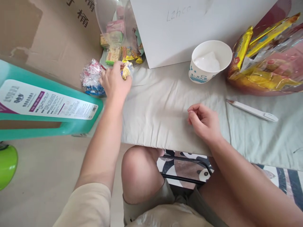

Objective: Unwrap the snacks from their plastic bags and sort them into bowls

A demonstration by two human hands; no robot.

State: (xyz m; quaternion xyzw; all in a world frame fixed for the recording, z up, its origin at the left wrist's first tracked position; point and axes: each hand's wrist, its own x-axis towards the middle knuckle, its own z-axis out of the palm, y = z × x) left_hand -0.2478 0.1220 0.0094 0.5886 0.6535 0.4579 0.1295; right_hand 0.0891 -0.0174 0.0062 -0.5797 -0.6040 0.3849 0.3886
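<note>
My left hand (pixel 116 79) reaches to the back left of the cloth-covered surface, its fingers closed round a small clear-wrapped snack packet (pixel 126 71) with gold and blue print. Just left of it lies a crumpled clear bag (pixel 92 77) with red and blue parts. Behind the fingers are wrapped biscuits (pixel 113 55) and a yellow snack packet (pixel 130 54), partly in clear plastic. My right hand (pixel 204 121) rests on the cloth with its fingers curled in, and no object shows in it. A white utility knife (pixel 252 110) lies to its right.
A white paper cup (pixel 201 77) with white material inside stands near a white box (pixel 165 41). At right is a clear bag of yellow snack packets (pixel 267 69). A large teal jug (pixel 94 108) and a cardboard box (pixel 59 41) border the left side.
</note>
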